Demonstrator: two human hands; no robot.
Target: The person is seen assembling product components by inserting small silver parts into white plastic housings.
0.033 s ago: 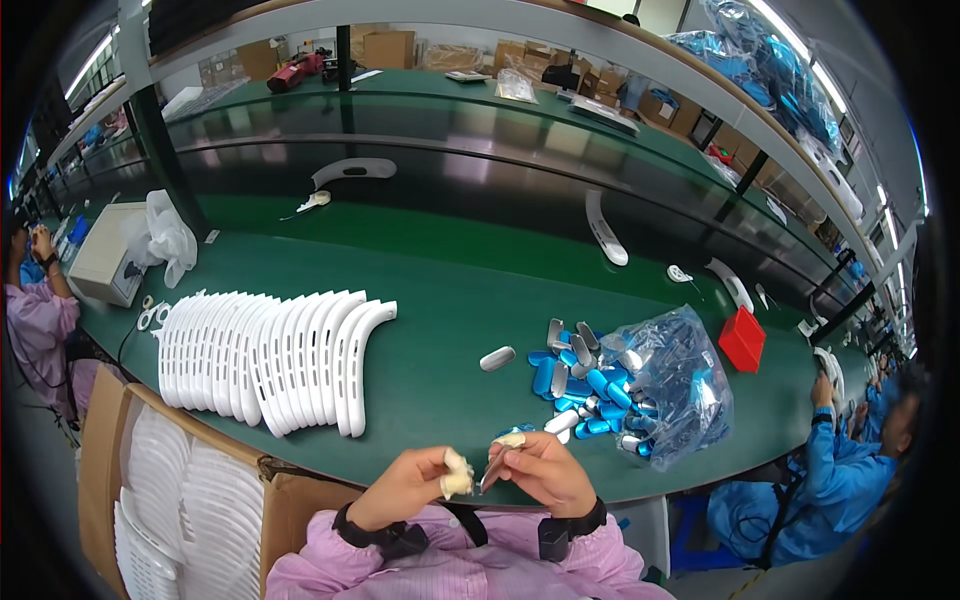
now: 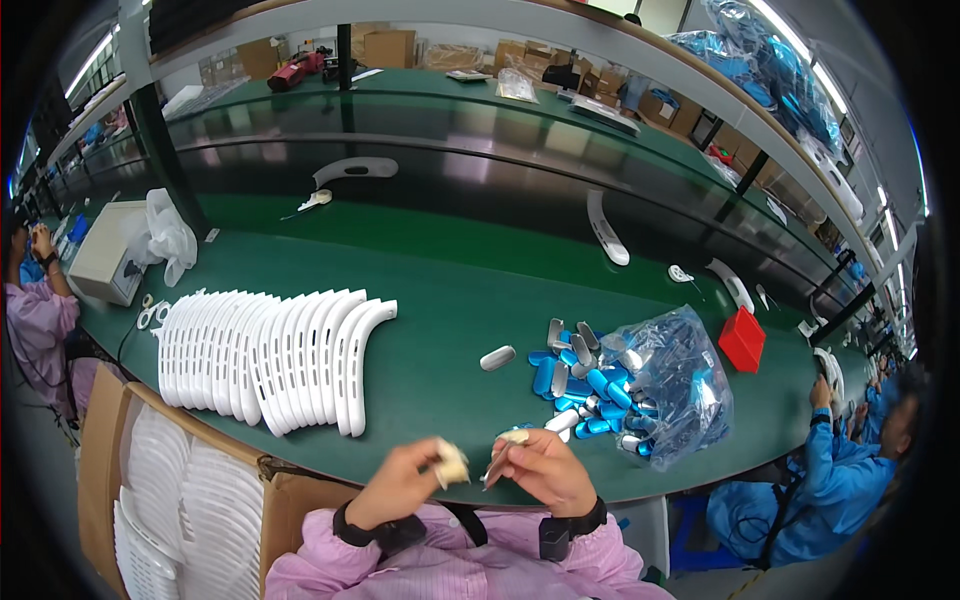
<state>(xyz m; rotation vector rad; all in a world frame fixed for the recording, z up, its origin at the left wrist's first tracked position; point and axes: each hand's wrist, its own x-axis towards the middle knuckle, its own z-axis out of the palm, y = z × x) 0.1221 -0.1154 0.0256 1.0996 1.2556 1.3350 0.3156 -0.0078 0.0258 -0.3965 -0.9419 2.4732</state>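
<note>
In front of me at the table's near edge, my right hand [image 2: 556, 474] pinches a thin silver oval cover [image 2: 496, 464] held on edge. Close by on the left, my left hand [image 2: 402, 484] has its fingers bent together. Cream-coloured wraps [image 2: 452, 465] sit over its fingertips, and they hide whatever may be between them. A small gap separates the two hands. Beyond the right hand lies a heap of blue and silver oval covers [image 2: 601, 385]. One lone silver oval cover [image 2: 497, 358] rests left of the heap.
A row of curved white slotted parts [image 2: 290, 365] stands at left, above a cardboard box [image 2: 103, 455] of similar parts. A clear plastic bag [image 2: 690, 390] and red bin [image 2: 742, 340] are at right. Co-workers [image 2: 805, 500] sit on both sides. A shelf frame [image 2: 440, 18] spans overhead.
My left hand has turned a little and its fingertips have shifted slightly up and left. The right hand with the silver oval cover has barely moved.
</note>
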